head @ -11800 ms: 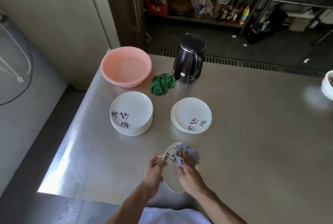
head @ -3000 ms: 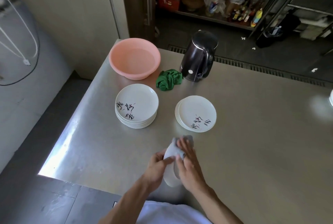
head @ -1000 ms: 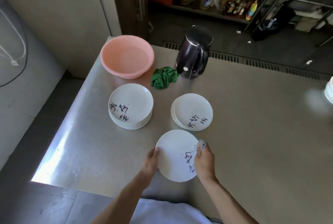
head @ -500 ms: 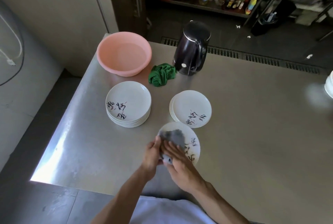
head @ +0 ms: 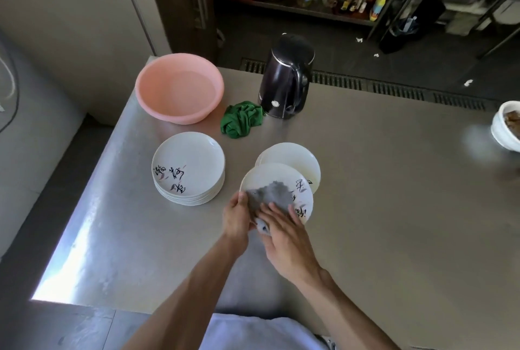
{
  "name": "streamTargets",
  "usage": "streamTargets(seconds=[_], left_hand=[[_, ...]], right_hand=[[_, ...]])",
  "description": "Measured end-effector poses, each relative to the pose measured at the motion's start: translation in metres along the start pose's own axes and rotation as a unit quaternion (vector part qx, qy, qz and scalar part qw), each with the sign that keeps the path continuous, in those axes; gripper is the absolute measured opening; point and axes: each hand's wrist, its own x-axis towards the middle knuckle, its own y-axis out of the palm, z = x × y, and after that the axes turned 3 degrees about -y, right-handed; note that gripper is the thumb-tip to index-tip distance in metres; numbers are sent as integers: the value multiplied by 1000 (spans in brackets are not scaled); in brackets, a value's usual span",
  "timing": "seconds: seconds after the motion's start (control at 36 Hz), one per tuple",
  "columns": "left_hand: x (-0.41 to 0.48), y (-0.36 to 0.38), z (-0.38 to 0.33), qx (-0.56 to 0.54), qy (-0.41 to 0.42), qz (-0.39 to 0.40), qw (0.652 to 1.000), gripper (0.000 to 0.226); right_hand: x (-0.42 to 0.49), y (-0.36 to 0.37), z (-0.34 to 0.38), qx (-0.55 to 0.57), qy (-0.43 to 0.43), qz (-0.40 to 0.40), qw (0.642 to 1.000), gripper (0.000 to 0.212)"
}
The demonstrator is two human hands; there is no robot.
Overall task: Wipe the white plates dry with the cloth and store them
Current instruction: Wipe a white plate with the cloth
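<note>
A white plate (head: pixel 277 178) with black brush lettering is held tilted above the worktop (head: pixel 380 209), overlapping the right-hand plate stack (head: pixel 295 157). The left grip (head: pixel 236 216) clasps its near-left rim. The right grip (head: pixel 284 233), fingers flat and spread, presses a grey cloth (head: pixel 271 195) on its face. A white bowl (head: pixel 499 130) at the right edge holds something brown.
</note>
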Motion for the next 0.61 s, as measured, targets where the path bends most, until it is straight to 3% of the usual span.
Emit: streamTargets(seconds=[0.11,0.19,0.28,0.44,0.61], left_hand=[[24,18,-14,-44,-1,-45,998,31],[39,28,-18,-35,5,-71,997,22],[48,33,-18,-11,9,-85,996,23],[57,40,-7,6,-7,-84,996,18],[58,47,-2,42,-11,-68,997,23]], right_hand=[[-18,-2,-14,0,76,-153,985,32],[-24,-4,-20,27,108,-192,975,28],[-30,-5,-23,53,196,-162,966,9],[-32,-6,-36,113,305,-72,943,25],[-38,-3,-42,135,340,-28,930,30]])
